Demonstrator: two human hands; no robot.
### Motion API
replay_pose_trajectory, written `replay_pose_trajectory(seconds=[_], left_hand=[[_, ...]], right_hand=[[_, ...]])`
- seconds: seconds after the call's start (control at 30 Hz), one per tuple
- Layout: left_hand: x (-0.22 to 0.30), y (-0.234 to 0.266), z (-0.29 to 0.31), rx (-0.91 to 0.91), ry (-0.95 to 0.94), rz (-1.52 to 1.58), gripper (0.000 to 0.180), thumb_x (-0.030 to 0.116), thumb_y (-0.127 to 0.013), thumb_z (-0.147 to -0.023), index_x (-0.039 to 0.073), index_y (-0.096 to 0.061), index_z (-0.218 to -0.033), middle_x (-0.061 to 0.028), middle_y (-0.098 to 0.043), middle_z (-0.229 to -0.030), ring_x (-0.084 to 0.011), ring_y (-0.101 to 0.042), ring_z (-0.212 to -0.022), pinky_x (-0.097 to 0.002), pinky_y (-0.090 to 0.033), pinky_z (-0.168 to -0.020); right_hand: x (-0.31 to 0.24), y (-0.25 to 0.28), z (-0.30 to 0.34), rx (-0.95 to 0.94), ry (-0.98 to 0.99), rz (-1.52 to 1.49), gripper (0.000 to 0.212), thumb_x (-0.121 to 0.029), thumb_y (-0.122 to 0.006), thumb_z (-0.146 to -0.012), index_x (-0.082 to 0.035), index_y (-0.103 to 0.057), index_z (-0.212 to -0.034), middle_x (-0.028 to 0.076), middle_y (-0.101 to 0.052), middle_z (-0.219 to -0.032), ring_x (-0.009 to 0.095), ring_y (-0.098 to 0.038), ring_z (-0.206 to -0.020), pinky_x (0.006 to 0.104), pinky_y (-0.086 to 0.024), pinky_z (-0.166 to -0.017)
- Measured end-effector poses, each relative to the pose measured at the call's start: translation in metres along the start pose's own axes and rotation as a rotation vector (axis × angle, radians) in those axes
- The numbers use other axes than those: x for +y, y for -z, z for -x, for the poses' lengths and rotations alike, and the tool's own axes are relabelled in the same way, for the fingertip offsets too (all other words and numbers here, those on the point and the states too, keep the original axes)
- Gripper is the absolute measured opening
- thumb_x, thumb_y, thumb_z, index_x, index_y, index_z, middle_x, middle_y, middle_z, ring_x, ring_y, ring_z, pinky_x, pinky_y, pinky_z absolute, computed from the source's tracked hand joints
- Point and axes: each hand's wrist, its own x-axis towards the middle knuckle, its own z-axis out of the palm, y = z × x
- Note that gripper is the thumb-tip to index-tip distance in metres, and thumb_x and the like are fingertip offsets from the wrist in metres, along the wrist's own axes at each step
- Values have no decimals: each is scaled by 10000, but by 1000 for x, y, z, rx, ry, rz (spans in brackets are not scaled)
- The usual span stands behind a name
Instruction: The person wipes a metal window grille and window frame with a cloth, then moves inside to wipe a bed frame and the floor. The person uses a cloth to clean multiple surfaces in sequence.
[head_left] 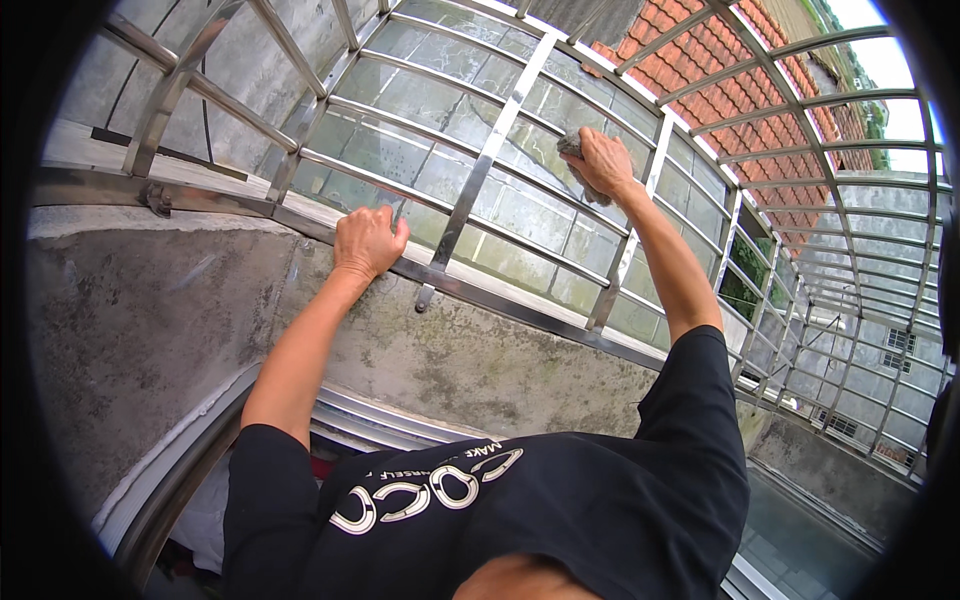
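My right hand [606, 166] is stretched out over the metal window cage, closed round a grey rag [571, 147]. Part of the rag hangs below the fingers, close to a horizontal bar [545, 184] of the cage; whether it touches the bar I cannot tell. Nearer to me, my left hand [367, 241] is closed over the flat bottom rail [510, 302], its fingertips hidden on the far side. A shiny flat upright [489, 150] of the cage stands between my two hands.
A stained concrete wall [480, 370] runs below the rail, with a bolted bracket [424, 298] on it. The window frame [385, 418] lies close to my body. Beyond the bars are grey paving [430, 105] and an orange tiled roof [690, 60]. The cage curves away to the right.
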Motion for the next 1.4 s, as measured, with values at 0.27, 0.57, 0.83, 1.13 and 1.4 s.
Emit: replay_pose_trajectory(seconds=[0.27, 0.57, 0.83, 1.13, 1.4], left_hand=[[-6, -4, -4, 41, -20, 37, 302, 320, -552, -838, 53, -655, -741, -203, -652, -725, -360, -656, -716, -472, -526, -659], [1, -3, -2, 38, -24, 15, 308, 326, -555, -838, 50, -666, -756, -212, -659, -724, -361, -663, -707, -464, -529, -655], [-4, -1, -2, 45, -12, 16, 323, 339, -577, -828, 49, -655, -707, -210, -651, -714, -369, -652, -694, -470, -521, -649], [4, 0, -9, 66, -43, 66, 299, 318, -589, -815, 47, -643, -697, -203, -634, -689, -370, -641, -674, -474, -517, -630], [-1, -1, -2, 12, -28, 6, 282, 310, -610, -808, 49, -649, -708, -197, -631, -674, -349, -644, -653, -452, -527, -605]], right_hand=[[-43, -10, -29, 246, 86, 110, 380, -342, -698, -810, -80, -531, -1029, 93, -553, -990, 248, -559, -983, 419, -401, -777], [83, 4, 47, 13, -128, -487, 305, -304, -580, -945, -2, -593, -977, 151, -664, -956, 358, -615, -910, 402, -476, -790], [116, 82, 64, 652, -229, -1710, 378, -352, -529, -995, -36, -575, -1197, 40, -622, -1168, 143, -583, -1035, 313, -465, -924], [144, 3, 26, 211, 9, 42, 573, -385, -653, -861, -55, -491, -1300, 153, -542, -1228, 324, -481, -1192, 383, -399, -991], [73, 0, -47, 137, -34, 68, 443, -467, -624, -865, -45, -513, -940, 151, -655, -929, 318, -640, -877, 417, -444, -776]])
